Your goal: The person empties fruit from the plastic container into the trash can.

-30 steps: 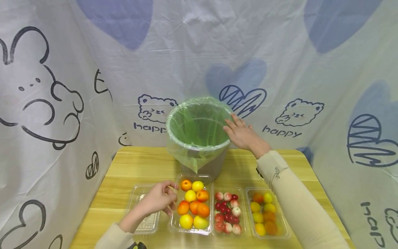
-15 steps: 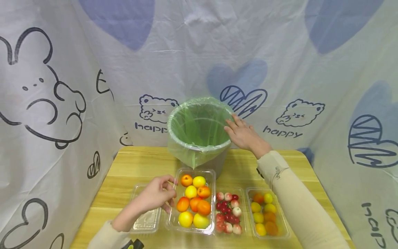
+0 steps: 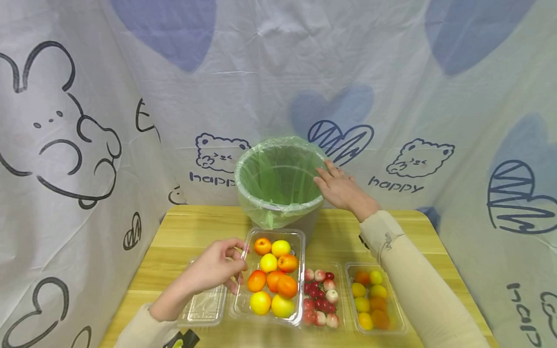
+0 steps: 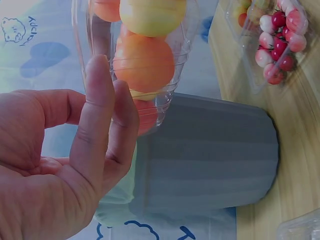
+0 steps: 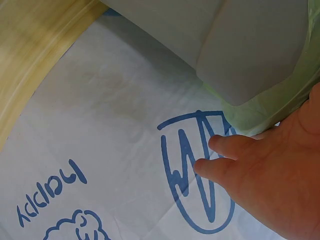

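Note:
My left hand [image 3: 213,266] grips the left edge of a clear plastic fruit box [image 3: 301,270], its fingertips at the rim. Orange and yellow round fruits [image 3: 275,280] lie inside it. The left wrist view shows the box raised, with the fingers [image 4: 95,125] curled at its wall. Behind it stands a grey trash bin [image 4: 215,150], lined with a green bag [image 3: 278,181] folded over the rim. At the bin's right rim rests my right hand [image 3: 341,188], fingers mostly extended; in the right wrist view the hand [image 5: 270,175] touches the bag there.
A box of cherries and pinkish fruits [image 3: 321,295] sits on the wooden table [image 3: 196,227] right of the raised box. Farther right is a lidded-looking box of orange and yellow fruits [image 3: 370,299]. A clear plastic tray [image 3: 204,307] lies at left. Printed cloth [image 3: 391,96] surrounds the table.
My left hand has lifted the fruit box up off the table and slightly toward the bin. The right hand has stayed at the bin's rim.

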Demonstrator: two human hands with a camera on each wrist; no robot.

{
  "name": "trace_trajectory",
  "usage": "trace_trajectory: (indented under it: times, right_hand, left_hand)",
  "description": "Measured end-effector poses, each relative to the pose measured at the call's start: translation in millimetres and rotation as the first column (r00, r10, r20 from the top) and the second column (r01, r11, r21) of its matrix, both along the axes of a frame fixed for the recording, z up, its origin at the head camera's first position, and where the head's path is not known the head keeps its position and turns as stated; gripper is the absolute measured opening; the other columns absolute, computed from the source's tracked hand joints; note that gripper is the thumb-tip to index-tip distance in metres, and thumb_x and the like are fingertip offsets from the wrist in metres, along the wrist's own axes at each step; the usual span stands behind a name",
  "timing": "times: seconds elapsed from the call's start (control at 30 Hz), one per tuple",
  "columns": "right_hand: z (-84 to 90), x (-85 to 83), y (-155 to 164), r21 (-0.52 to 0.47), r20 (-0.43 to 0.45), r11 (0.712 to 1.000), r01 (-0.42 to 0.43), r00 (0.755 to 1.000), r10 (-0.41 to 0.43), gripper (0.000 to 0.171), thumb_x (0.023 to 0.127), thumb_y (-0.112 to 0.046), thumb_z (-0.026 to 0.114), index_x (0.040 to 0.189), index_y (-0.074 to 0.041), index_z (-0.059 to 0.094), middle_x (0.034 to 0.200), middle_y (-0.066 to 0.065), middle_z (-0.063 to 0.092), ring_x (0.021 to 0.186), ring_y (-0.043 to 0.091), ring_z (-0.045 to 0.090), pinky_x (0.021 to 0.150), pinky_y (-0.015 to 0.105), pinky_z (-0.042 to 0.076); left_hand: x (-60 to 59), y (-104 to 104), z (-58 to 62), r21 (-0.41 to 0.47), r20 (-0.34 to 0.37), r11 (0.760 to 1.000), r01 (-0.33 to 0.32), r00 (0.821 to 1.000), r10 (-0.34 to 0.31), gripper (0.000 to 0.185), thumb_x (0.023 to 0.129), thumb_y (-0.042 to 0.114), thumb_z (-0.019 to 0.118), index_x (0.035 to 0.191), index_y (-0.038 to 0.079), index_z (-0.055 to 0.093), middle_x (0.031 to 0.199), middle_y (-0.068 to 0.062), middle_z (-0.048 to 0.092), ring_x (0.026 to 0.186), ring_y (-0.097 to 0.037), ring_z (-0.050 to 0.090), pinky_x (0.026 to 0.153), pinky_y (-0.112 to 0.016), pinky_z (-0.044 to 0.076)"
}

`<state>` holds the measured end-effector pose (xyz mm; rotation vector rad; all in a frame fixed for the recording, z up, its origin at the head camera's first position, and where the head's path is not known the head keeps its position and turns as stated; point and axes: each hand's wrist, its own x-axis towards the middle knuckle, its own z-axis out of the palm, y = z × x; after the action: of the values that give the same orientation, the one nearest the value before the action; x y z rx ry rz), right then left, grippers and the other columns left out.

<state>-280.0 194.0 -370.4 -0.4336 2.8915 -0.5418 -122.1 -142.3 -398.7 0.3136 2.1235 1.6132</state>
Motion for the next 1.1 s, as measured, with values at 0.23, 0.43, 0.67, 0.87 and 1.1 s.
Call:
trace_trajectory:
  times: [0.23, 0.43, 0.67, 0.87, 1.1]
  right_hand:
    - [-0.6, 0.5, 0, -0.010, -0.003, 1.000, -0.008, 1.000, 0.008, 0.066, 0.114, -0.047, 0.016, 0.170, -0.011, 0.017, 0.178, 0.013, -0.009, 0.161, 0.052, 0.004, 0.129, 0.075, 0.004]
    - [-1.0, 0.5, 1, -0.008, -0.002, 1.000, -0.006, 1.000, 0.006, 0.065, 0.115, -0.046, 0.016, 0.170, -0.011, 0.017, 0.178, 0.013, -0.009, 0.161, 0.052, 0.003, 0.130, 0.075, 0.004]
    - [-1.4, 0.3, 1, -0.006, -0.005, 1.000, -0.004, 1.000, 0.004, 0.065, 0.115, -0.046, 0.016, 0.170, -0.011, 0.017, 0.178, 0.013, -0.008, 0.161, 0.052, 0.004, 0.130, 0.074, 0.004]
    - [-0.8, 0.4, 1, -0.006, 0.000, 1.000, -0.004, 1.000, 0.004, 0.065, 0.115, -0.045, 0.017, 0.170, -0.011, 0.016, 0.178, 0.013, -0.009, 0.161, 0.051, 0.003, 0.130, 0.074, 0.004]
    - [-1.3, 0.7, 1, -0.009, 0.000, 1.000, -0.003, 1.000, 0.003, 0.065, 0.114, -0.046, 0.017, 0.170, -0.012, 0.016, 0.178, 0.013, -0.009, 0.161, 0.051, 0.004, 0.130, 0.074, 0.004]
  left_hand:
    - [-1.5, -1, 10.0, 0.016, -0.017, 1.000, 0.009, 1.000, -0.008, 0.040, 0.094, -0.002, 0.060, 0.132, -0.011, 0.052, 0.091, -0.014, 0.063, 0.066, -0.021, 0.067, 0.053, -0.038, 0.066]
    - [-7.1, -2, 20.5, 0.000, -0.054, 1.000, 0.003, 0.999, -0.003, 0.038, 0.094, -0.002, 0.060, 0.130, -0.011, 0.052, 0.090, -0.014, 0.063, 0.065, -0.021, 0.067, 0.054, -0.040, 0.067]
    - [-17.2, -1, 34.2, -0.020, -0.061, 1.000, -0.021, 0.998, 0.019, 0.040, 0.094, -0.002, 0.060, 0.132, -0.010, 0.053, 0.090, -0.014, 0.063, 0.065, -0.021, 0.067, 0.055, -0.039, 0.067]
    - [-25.3, -1, 47.5, -0.018, -0.090, 0.999, -0.034, 0.995, 0.032, 0.040, 0.094, -0.002, 0.060, 0.132, -0.010, 0.053, 0.090, -0.014, 0.064, 0.066, -0.023, 0.068, 0.056, -0.040, 0.067]
    - [-35.8, -1, 62.0, -0.027, -0.126, 0.999, -0.041, 0.991, 0.037, 0.041, 0.095, -0.001, 0.060, 0.134, -0.010, 0.052, 0.092, -0.016, 0.066, 0.066, -0.022, 0.068, 0.057, -0.039, 0.067]
